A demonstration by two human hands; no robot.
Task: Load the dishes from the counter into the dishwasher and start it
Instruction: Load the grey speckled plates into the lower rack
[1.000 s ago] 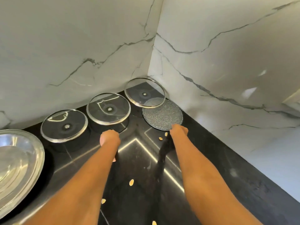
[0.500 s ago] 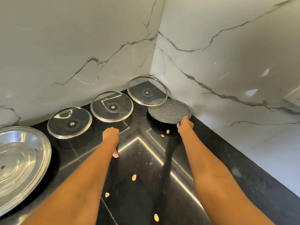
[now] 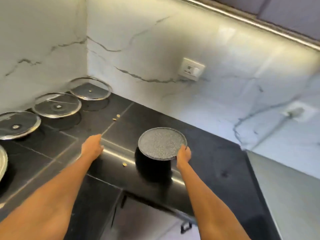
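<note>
The right hand (image 3: 183, 155) grips the round grey speckled plate (image 3: 161, 143) by its rim above the black counter (image 3: 216, 153), while the left hand (image 3: 92, 146) hovers with relaxed fingers.

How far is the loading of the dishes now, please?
Nothing visibly loaded yet; no dishwasher is in view. In hand: the right hand holds the speckled grey plate above the black counter. Left: three glass lids and a steel dish remain on the counter. The left hand holds nothing.
</note>
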